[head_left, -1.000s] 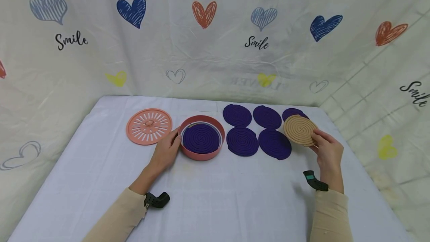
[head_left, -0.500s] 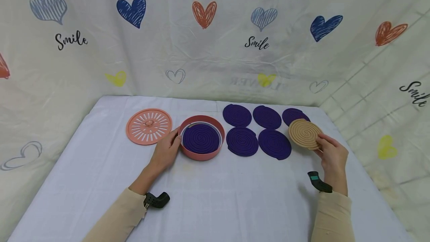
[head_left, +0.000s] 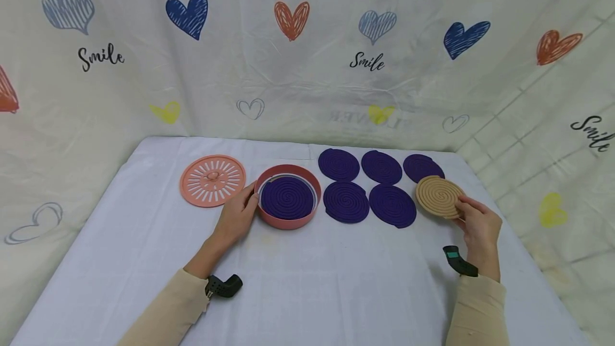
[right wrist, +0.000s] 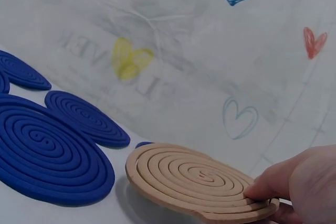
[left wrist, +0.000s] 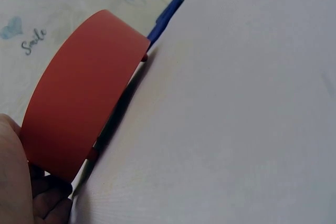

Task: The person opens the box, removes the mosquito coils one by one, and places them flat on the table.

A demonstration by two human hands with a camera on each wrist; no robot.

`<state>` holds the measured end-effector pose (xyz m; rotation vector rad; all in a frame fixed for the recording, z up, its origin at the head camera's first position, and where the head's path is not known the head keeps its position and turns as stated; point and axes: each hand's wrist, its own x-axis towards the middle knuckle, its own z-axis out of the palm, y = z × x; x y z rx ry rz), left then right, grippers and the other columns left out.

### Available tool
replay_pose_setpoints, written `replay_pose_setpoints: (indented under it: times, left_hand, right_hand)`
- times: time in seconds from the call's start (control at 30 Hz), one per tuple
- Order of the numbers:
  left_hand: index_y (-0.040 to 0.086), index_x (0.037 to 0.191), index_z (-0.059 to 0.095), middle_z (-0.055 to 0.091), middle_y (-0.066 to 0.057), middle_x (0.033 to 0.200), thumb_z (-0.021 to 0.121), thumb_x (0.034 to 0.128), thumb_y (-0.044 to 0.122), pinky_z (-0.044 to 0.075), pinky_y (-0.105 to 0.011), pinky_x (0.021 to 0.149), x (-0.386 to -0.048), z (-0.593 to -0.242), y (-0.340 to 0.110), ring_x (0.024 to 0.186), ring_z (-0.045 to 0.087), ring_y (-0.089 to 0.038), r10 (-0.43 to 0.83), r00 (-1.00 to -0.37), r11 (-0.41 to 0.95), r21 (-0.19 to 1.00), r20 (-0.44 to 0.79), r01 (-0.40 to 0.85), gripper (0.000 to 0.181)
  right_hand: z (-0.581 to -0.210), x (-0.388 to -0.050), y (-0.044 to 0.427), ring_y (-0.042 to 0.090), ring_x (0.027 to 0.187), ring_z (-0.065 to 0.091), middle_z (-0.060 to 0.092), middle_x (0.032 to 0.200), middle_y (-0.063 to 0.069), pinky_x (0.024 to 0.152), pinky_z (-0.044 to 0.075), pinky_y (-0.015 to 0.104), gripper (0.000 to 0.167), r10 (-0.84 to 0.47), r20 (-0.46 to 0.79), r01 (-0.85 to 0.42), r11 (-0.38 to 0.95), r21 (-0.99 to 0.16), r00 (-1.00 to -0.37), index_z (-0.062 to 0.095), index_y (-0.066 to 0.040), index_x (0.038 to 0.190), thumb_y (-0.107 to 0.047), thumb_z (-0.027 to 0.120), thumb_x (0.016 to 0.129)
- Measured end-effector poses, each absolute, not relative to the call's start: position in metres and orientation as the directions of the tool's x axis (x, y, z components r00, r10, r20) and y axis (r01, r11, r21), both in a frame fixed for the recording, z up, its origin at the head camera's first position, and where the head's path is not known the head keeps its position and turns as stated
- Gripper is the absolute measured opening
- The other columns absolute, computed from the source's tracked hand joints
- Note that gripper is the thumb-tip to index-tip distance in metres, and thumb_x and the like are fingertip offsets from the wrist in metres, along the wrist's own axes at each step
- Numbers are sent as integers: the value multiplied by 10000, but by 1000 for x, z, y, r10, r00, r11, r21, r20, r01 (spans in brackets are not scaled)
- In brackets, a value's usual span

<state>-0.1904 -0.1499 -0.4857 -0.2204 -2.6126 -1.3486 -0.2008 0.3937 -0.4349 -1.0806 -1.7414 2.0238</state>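
Note:
My left hand [head_left: 235,220] grips the left side of a round red mosquito coil holder [head_left: 288,224], thumb at its rim. In the left wrist view, fingers curl under the holder's [left wrist: 86,87] lower edge. A dark purple mosquito coil [head_left: 286,198] lies inside it. At the right, my right hand [head_left: 482,228] pinches a tan mosquito coil [head_left: 438,196] by its right edge. That tan coil [right wrist: 199,177] is held slightly above the table in the right wrist view, a shadow beneath it. It partly covers the back right purple coil [head_left: 422,167].
Several more purple coils [head_left: 346,202] lie in two rows between the holder and my right hand. A salmon slotted lid [head_left: 213,181] with a small knob lies left of the holder. White cloth covers the table [head_left: 307,292]; a printed curtain [head_left: 307,68] hangs behind.
My right hand has moved right and toward me with the tan coil, uncovering more of the back right purple coil. The left hand and holder stay in place.

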Motion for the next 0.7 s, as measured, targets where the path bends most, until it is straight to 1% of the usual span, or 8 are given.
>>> replay_pose_setpoints:
  times: [0.17, 0.23, 0.47, 0.7]
  left_hand:
    - [103, 1481, 503, 558, -94, 1473, 462, 1045, 303, 389, -473, 1169, -191, -486, -150, 1404, 487, -256, 44, -969, 572, 790, 242, 223, 482]
    - [102, 1480, 504, 560, -93, 1471, 460, 1045, 303, 391, -471, 1168, -191, -486, -150, 1402, 490, -254, 46, -968, 570, 789, 247, 229, 481]
    - [112, 1476, 514, 578, -91, 1454, 456, 1045, 298, 403, -473, 1157, -191, -486, -150, 1384, 511, -254, 53, -962, 562, 788, 268, 251, 472]
    - [109, 1484, 500, 565, -95, 1466, 456, 1048, 307, 400, -479, 1160, -190, -486, -151, 1398, 496, -253, 54, -966, 555, 797, 251, 238, 481]
  right_hand:
    - [-436, -198, 397, 60, 660, 641, 679, 756, -105, 525, 565, 244, 176, 619, -358, 265, -241, -934, -699, 797, -165, 879, -8, 718, 873]
    - [-437, -196, 399, 57, 659, 636, 679, 745, -111, 526, 561, 244, 182, 612, -365, 282, -231, -931, -701, 794, -175, 861, -15, 710, 881]
    - [-440, -193, 404, 55, 745, 627, 669, 815, -138, 578, 564, 244, 170, 592, -415, 369, -205, -907, -691, 773, -203, 964, -61, 696, 909]
    - [-439, -191, 404, 50, 740, 647, 683, 782, -150, 593, 583, 260, 167, 564, -444, 418, -184, -890, -696, 765, -207, 956, -66, 688, 908]
